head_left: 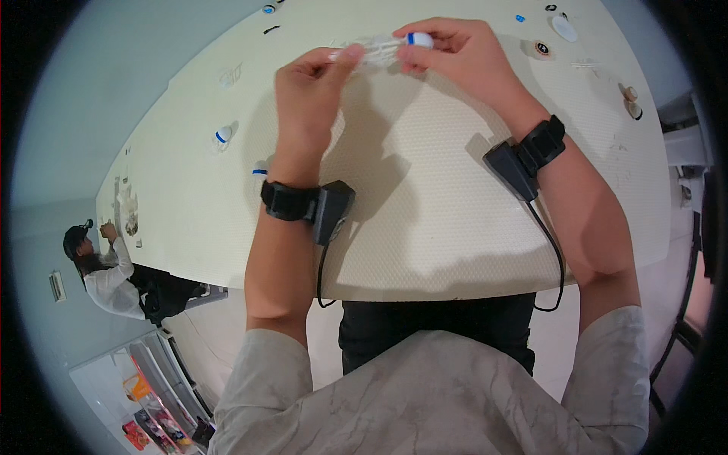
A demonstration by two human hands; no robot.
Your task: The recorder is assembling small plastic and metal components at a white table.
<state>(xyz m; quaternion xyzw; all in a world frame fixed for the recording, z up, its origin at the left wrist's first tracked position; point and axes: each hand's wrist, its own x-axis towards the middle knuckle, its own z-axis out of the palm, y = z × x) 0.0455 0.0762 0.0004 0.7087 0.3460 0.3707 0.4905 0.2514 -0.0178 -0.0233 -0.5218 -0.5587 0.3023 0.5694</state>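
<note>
Above the far part of the table, my left hand [315, 83] and my right hand [455, 57] hold a clear and white bundle [379, 51] between them. Thin white strands show in it, slightly blurred. The left thumb and fingers pinch its left end. My right fingers close round the other end, beside a white rounded cap [419, 40] with a blue band. Whether cap and bundle are one piece I cannot tell. A similar white cap with a blue band [223, 135] lies left of my left hand. Another blue-banded white piece [260, 171] is partly hidden by my left wrist.
On the white textured table [447, 220] are a round watch-like thing [541, 49], a white oval disc [564, 28], a small blue piece [520, 18] and brown round pieces [631, 95]. Another person [114, 273] sits at the far left edge. Cabled black boxes are strapped to my wrists.
</note>
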